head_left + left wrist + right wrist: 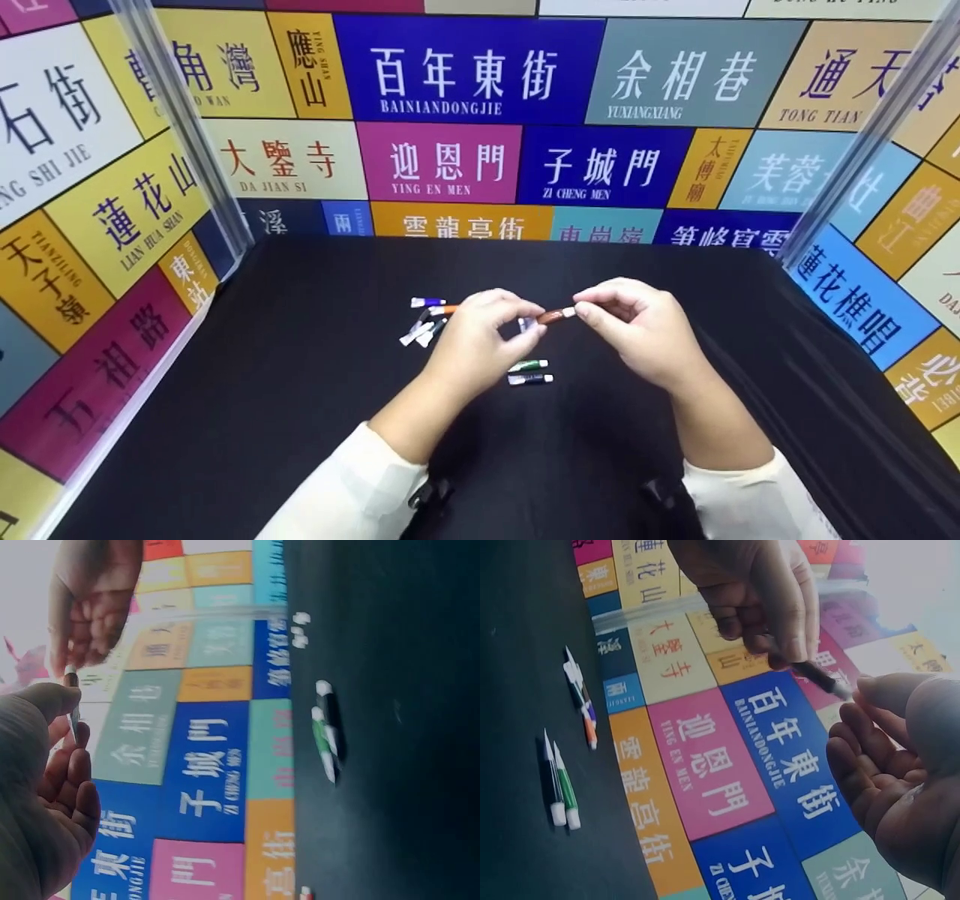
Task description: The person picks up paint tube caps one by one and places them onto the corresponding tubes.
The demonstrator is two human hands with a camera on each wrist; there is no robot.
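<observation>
A small brown paint tube (555,316) with a white cap (570,311) is held up between both hands over the black table. My left hand (480,341) pinches the tube's body between thumb and fingers. At the other end, the thumb and fingertips of my right hand (649,334) pinch the cap. In the right wrist view the tube (819,678) slants down toward the right fingertips. Below the left hand lie a green paint tube (529,366) and a dark paint tube (531,379), side by side.
Beyond the left hand lies a loose cluster of tubes, among them a blue one (429,302) and an orange one (444,310). Small white pieces (300,628) lie on the black tablecloth (315,375). Walls with coloured sign panels (465,67) enclose the table.
</observation>
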